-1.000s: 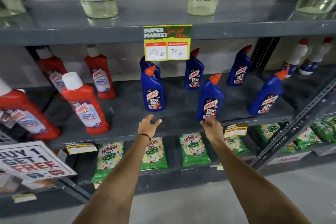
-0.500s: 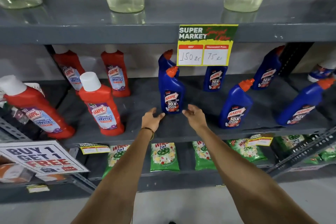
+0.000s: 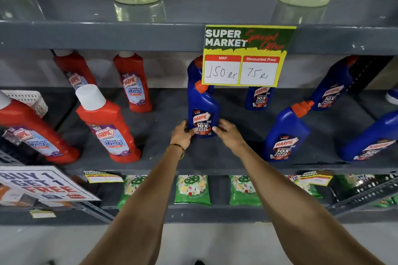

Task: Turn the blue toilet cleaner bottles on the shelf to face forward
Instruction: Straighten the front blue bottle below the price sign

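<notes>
Blue rear bottle (image 3: 194, 69) mostly hidden behind price sign (image 3: 245, 56).

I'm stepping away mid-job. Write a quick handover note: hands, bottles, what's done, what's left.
Left hand and right hand: both in a grip on the base of the front blue plastic toilet cleaner bottle with orange cap, upright on the grey metal shelf.
Done: that bottle's label faces forward.
Left: the angled blue bottle to its right and the far-right blue bottle look tilted; check them. The bottle behind is partly hidden.
</notes>
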{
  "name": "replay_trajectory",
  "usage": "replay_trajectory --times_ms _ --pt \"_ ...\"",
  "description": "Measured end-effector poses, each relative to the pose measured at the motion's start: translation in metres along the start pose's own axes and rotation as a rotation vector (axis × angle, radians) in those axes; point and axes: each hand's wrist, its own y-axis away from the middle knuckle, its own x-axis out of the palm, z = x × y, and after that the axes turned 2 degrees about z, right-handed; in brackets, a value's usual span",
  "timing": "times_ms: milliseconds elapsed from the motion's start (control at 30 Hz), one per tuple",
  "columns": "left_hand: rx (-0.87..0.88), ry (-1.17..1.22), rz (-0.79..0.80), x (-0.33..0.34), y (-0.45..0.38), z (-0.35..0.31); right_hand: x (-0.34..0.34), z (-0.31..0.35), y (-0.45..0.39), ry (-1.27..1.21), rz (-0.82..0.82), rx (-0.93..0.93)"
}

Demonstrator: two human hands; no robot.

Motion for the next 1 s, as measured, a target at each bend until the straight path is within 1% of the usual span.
replay_trajectory --times_ms 267,400,767,1000 --pt "-0.014 0.031 -0.018 -0.002 0.014 0.007 0.002 -0.004 0.011 -0.015 0.011 -0.003" --pt "0.005 -0.025 -0.010 -0.004 0.028 0.010 0.003 -0.008 0.026 -0.026 0.016 -0.003" --pt "0.035 -0.088 -0.011 -0.010 0.075 0.019 0.010 -0.017 0.071 0.068 -0.018 -0.049" --pt "0.007 -0.100 -0.003 -0.011 0.085 0.019 0.012 -0.016 0.083 0.141 -0.038 -0.028"
